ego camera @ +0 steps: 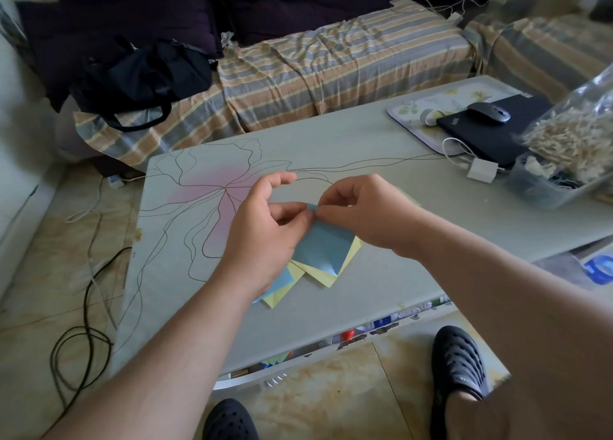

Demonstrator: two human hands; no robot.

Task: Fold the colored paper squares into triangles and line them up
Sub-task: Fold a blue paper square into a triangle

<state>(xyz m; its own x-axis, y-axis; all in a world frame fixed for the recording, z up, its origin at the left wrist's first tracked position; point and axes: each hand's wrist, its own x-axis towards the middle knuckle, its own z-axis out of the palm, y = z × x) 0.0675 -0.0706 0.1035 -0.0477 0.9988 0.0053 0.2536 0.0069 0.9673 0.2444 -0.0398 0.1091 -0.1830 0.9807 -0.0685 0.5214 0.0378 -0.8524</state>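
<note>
Head view, looking down over the person's arms: both hands are busy with one blue paper square [323,245], held up just above the bench [381,283]. The left hand [262,230] and the right hand [365,214] meet at the sheet's top corner, each pinching it between thumb and fingertips, so the two hands are nearly touching there. The rest of the blue sheet hangs down and toward the person, between the two wrists, with its lower corner over a small fan of yellow and blue papers [298,280] lying on the bench. I cannot tell whether those are already folded or are still waiting.

To my eye this is the fold itself in hand: the corners look to be brought together at the top, and the crease is not yet pressed. The next move would call for keeping those corners exactly matched while the sheet is laid flat and a finger is run along the fold, then setting the triangle down in a row. No tidy line of triangles shows on the bench, so I judge the task to be far from finished.
</note>
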